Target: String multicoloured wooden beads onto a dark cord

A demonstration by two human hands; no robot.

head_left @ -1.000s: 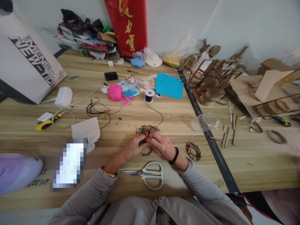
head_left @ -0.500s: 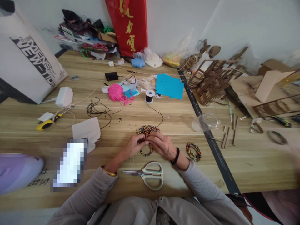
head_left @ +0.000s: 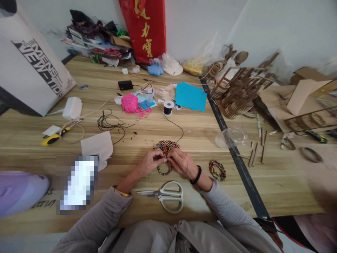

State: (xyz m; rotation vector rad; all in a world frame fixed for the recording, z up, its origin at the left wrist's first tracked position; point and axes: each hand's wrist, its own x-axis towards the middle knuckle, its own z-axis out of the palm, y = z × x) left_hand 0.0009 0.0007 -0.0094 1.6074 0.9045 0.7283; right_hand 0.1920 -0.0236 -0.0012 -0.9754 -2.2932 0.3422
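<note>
My left hand (head_left: 151, 162) and my right hand (head_left: 182, 162) meet fingertip to fingertip in front of a heap of small coloured beads (head_left: 166, 144). Both are pinched on the thin black cord (head_left: 182, 130) of a beaded bracelet (head_left: 164, 173), whose loop hangs just below the fingers. That cord runs back in a curve to a white spool of black cord (head_left: 167, 108). Scissors (head_left: 170, 197) with cream handles lie between my forearms. Right of my right hand rests a coil of finished-looking beaded strands (head_left: 217, 170).
A clear plastic cup (head_left: 231, 137) lies on its side at the right. Cut black cords (head_left: 110, 123), pink yarn (head_left: 130, 103), a yellow cutter (head_left: 54, 138) and a blurred-out phone (head_left: 79, 184) are leftward. Bamboo frames (head_left: 237, 91) stand at the back right, blue sheets (head_left: 190, 96) beside them.
My right fingers have drawn in slightly and bent more at the cord. The left hand is nearly where it was, and the bracelet stays below the fingers.
</note>
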